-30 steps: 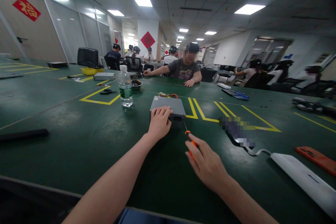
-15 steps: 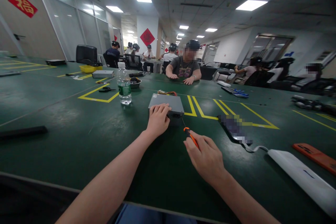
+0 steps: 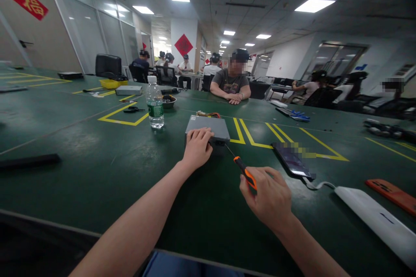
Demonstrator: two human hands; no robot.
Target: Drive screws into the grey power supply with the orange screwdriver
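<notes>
A grey metal box (image 3: 211, 126) with coloured wires at its far end lies on the green table (image 3: 81, 169) in front of me. My left hand (image 3: 196, 149) rests on the box's near left corner, fingers curled over its top edge. My right hand (image 3: 269, 199) is closed around an orange-and-black screwdriver (image 3: 244, 172). The thin shaft slants up and left, and its tip reaches the box's near right face.
A water bottle (image 3: 155, 104) stands left of the box. A phone (image 3: 293, 161), a white power strip (image 3: 373, 216) and an orange flat object (image 3: 391, 190) lie to the right. A person (image 3: 231, 83) sits across the table; others sit further back.
My right hand has shifted right and slightly down, so the screwdriver now lies at a flatter slant toward the box. The left hand stays on the box.
</notes>
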